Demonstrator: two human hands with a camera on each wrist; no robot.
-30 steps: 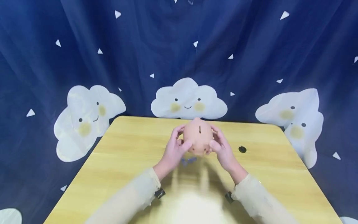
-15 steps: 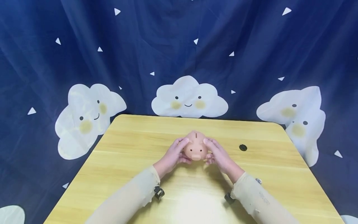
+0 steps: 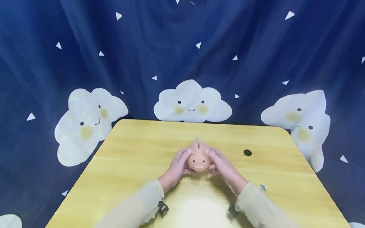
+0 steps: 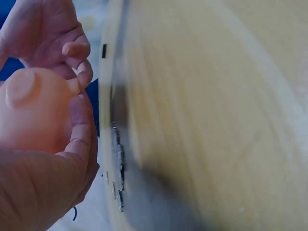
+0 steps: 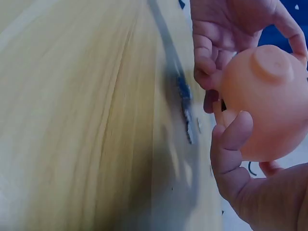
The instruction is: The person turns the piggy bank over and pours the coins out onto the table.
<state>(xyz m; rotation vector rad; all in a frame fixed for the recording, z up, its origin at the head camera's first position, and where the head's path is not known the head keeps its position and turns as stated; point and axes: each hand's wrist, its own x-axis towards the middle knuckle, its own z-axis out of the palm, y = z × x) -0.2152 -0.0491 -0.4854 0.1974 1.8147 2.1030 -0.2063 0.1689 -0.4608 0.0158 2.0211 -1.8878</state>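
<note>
A pink piggy bank (image 3: 198, 160) faces me upright, its coin slot on top, and is held between both hands. My left hand (image 3: 177, 163) grips its left side, thumb by the ear and fingers curled underneath. The right hand (image 3: 223, 164) grips the other side in the same way. In the right wrist view, the piggy bank (image 5: 269, 106) is clear of the tabletop, with a dark spot by its feet. Coins (image 4: 119, 159) lie on the table below it in the left wrist view; from the head, the piggy bank and hands hide most of them.
A black round disc (image 3: 247, 153) lies on the wooden table (image 3: 137, 148) to the right. A shiny silver piece (image 3: 263, 187) rests near the right sleeve, and a pale coin-like disc (image 3: 197, 138) shows behind the piggy bank. A blue curtain (image 3: 182, 57) hangs beyond the table.
The piggy bank has come down and nearer to me in both hands, turning from a tipped pose to face me. The pale disc behind it has come into view.
</note>
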